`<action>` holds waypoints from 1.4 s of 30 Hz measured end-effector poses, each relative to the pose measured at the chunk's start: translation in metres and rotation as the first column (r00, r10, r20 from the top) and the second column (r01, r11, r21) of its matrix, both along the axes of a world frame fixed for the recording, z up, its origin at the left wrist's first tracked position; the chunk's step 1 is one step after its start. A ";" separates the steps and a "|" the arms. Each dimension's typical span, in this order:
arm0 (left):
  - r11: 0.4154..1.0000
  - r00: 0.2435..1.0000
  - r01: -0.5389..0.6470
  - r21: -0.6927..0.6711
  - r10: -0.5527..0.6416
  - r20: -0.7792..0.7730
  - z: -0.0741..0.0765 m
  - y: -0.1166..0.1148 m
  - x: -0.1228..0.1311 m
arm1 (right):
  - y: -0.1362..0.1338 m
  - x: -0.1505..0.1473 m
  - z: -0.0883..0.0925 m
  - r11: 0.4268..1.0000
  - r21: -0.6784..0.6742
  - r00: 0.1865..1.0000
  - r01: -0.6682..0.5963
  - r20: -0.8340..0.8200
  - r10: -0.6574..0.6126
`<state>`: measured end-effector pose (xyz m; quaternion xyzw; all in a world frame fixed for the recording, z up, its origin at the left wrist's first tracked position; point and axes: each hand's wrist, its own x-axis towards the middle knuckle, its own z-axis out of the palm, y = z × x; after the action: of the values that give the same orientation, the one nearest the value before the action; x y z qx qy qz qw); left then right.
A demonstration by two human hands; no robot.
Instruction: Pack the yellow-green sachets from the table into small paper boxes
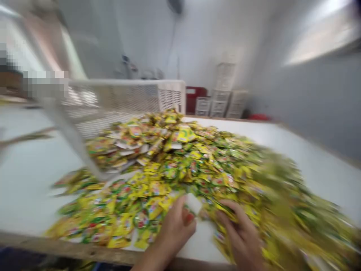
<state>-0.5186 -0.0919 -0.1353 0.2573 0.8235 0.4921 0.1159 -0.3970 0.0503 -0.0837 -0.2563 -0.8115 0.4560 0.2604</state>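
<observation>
My left hand [176, 227] is closed around a small sachet [193, 204] whose white side faces up, with a bit of red print showing by the fingers. Just to the right, my right hand [242, 235] pinches a yellow-and-green sachet [227, 210] between thumb and fingers, above the heap. Both hands are near the table's front edge. A large pile of yellow-and-green printed sachets [194, 167] spreads in front of them and to both sides. The right part of the pile is blurred.
A white perforated crate [172, 94] lies tipped on its side at the back left, sachets spilling from its opening. The white table [25, 158] has a wooden front edge [70, 244]. Stacked white crates [220, 101] and a red crate [196, 94] stand beyond it.
</observation>
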 end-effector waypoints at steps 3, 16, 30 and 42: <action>0.999 0.998 -0.001 -0.035 -0.001 -0.062 -0.025 0.019 0.022 | 0.016 -0.018 -0.006 0.982 0.167 0.985 -0.089 -0.131 0.112; 0.991 0.992 0.021 0.130 -0.037 0.121 -0.025 0.034 0.044 | 0.021 -0.022 0.006 0.852 0.350 0.887 -0.389 0.393 0.243; 0.848 0.719 0.050 0.527 -0.397 0.570 -0.021 -0.007 0.024 | 0.014 -0.036 0.007 0.722 0.408 0.829 -0.559 0.276 0.486; 0.890 0.861 0.226 0.395 -0.372 0.346 -0.025 -0.011 0.026 | -0.007 -0.030 -0.004 0.653 0.374 0.752 -0.659 0.347 0.560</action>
<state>-0.4924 -0.1025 -0.1607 0.2903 0.6314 0.6455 0.3169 -0.4268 0.0431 -0.0876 0.0595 -0.9574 0.2755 0.0623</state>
